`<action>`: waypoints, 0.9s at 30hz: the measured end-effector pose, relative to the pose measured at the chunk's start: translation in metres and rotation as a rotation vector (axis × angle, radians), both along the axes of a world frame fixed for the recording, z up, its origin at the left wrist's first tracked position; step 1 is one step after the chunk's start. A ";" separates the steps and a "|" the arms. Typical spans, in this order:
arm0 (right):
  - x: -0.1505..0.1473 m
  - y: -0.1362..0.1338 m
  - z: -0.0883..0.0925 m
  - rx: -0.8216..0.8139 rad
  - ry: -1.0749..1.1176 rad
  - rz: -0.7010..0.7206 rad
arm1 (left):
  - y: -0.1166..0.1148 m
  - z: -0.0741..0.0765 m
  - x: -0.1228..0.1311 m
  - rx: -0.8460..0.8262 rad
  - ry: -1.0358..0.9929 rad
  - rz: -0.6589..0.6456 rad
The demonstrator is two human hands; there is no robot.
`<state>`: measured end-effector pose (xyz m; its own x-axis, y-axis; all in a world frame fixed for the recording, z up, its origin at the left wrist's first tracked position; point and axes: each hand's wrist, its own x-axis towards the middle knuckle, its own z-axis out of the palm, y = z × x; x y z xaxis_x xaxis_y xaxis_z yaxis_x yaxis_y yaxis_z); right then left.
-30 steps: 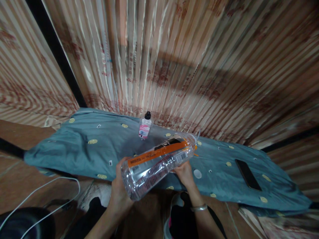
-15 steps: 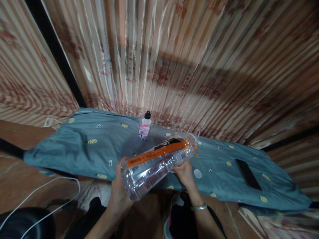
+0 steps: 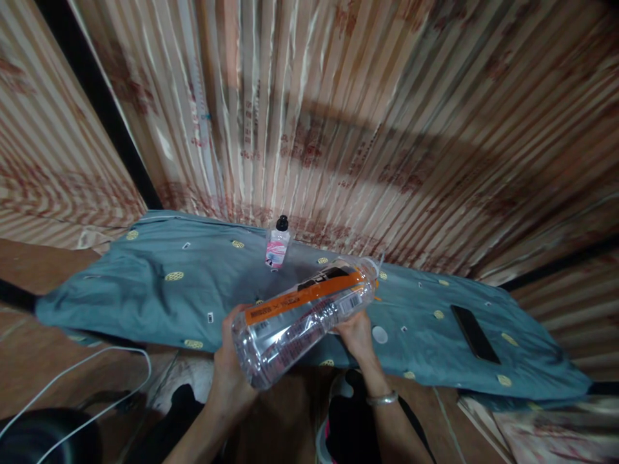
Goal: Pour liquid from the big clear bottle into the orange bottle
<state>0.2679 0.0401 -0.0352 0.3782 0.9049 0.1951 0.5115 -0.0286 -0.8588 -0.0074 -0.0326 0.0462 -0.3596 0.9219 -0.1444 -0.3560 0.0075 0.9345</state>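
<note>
Head view, looking down.

- Large clear bottle (image 3: 302,316) with orange label band: held in the air, tilted, base toward the camera and neck end pointing away over the blue-grey cloth (image 3: 145,290). Label print is too blurred to read. Cannot tell whether the mouth is capped.
- Left hand (image 3: 231,367): wrapped around the base end, thumb showing at the side. The other fingers are hidden behind the bottle.
- Right hand (image 3: 355,332): under the neck half, touching it. Its fingers are covered by the bottle, so I cannot tell whether they curl round it or only prop it. Metal bangle (image 3: 382,399) on the wrist.
- White round disc (image 3: 380,334) on the cloth just beside the right hand. Too small to identify.
- Small bottle (image 3: 276,243), black cap, pink label: upright at the far edge of the cloth.
- Dark phone (image 3: 472,325): flat on the cloth, well to the right.
- The cloth hides what lies beneath it.
- White cable (image 3: 97,361): lower left, cut off by the frame edge.
</note>
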 end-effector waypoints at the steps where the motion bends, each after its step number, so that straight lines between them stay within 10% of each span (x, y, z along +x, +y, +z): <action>1: 0.000 0.000 0.000 -0.004 0.004 -0.006 | 0.000 0.002 0.001 -0.011 -0.005 0.005; 12: 0.006 0.001 0.002 -0.013 -0.031 -0.062 | 0.003 0.006 0.008 0.015 0.112 -0.018; 27: -0.006 0.000 0.009 -0.011 0.036 -0.099 | 0.016 -0.024 -0.011 0.043 0.225 -0.147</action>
<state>0.2622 0.0404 -0.0259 0.4729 0.8646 0.1700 0.4742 -0.0871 -0.8761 -0.0184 -0.0170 0.0224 -0.2396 0.9702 -0.0353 -0.1370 0.0022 0.9906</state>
